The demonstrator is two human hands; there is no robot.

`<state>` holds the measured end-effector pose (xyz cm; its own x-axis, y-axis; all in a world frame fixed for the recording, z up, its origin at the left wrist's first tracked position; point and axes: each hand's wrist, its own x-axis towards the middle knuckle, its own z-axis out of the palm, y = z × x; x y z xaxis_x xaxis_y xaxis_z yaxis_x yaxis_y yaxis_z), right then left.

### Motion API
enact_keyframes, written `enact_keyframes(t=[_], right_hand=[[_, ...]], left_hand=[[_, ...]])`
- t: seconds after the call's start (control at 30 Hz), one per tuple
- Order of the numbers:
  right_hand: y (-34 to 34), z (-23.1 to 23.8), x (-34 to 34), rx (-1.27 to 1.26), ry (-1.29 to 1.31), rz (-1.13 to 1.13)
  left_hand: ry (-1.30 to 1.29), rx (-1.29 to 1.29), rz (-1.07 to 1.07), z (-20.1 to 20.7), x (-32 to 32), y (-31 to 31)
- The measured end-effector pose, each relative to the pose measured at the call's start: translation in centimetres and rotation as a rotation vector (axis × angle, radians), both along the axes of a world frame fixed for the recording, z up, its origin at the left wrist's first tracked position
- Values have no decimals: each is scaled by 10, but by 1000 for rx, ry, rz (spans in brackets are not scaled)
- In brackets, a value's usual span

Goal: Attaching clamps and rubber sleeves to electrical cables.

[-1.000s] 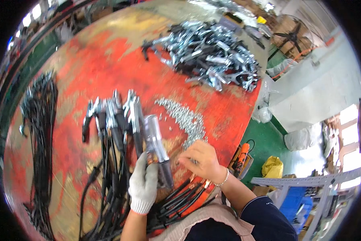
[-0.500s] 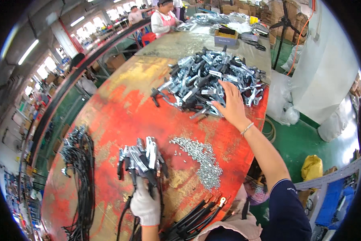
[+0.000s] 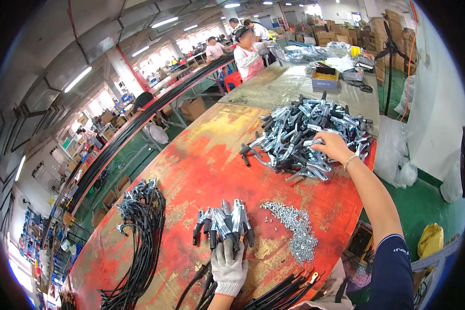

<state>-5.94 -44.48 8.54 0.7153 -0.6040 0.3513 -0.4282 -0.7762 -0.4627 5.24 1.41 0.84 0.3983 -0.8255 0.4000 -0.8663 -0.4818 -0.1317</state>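
Observation:
My left hand point(image 3: 228, 268), in a white knit glove, lies over the lower ends of a small group of metal spring clamps point(image 3: 224, 219) with black grips. Its fingers are stretched out and apart, touching the grips; the palm side is hidden. Farther right, my bare right hand point(image 3: 333, 147) is closed in a pinch on a silver clamp point(image 3: 311, 142) at the near side of a big heap of similar clamps point(image 3: 294, 121). Between the two hands, nearer me, spreads a patch of small shiny metal parts point(image 3: 297, 232).
Black cables with clamps on their ends point(image 3: 144, 232) lie at the left. More black cables point(image 3: 281, 292), one showing a ring lug point(image 3: 314, 277), rest at the near edge. A box point(image 3: 325, 78) stands at the far end, where a co-worker point(image 3: 249, 57) stands.
My view has shifted, placing the table lower and farther right. My right hand has gone from spread fingers at the heap to pinching a clamp. The left hand stays by the small group.

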Motion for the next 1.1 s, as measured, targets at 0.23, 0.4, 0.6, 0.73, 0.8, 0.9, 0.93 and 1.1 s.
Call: enact_keyframes(t=[0.23,0.4,0.6,0.73,0.8,0.9,0.93,1.1], right_hand=[[15,-5,-24,315,-460,31],[72,-10,-45,1281,-1050,92],[161,-90,-81,1793,-1295,169],[203,-130,-111,1949,-1343,211],[220,-144,-111,2071,-1469,262],[239,-132,-104,2206,-1564,286],[242,-126,-103,2238,-1585,292],[244,-137,-98,2219,-1535,307]], left_hand=[[-61,-37,66,-11,13,4],[6,-46,167,-22,27,8],[-6,-152,132,-1,-3,24],[44,-137,-51,14,-44,30],[220,-104,-200,11,-64,35],[480,94,-138,11,-94,38],[507,110,-122,9,-96,40],[585,129,-56,-6,-86,58]])
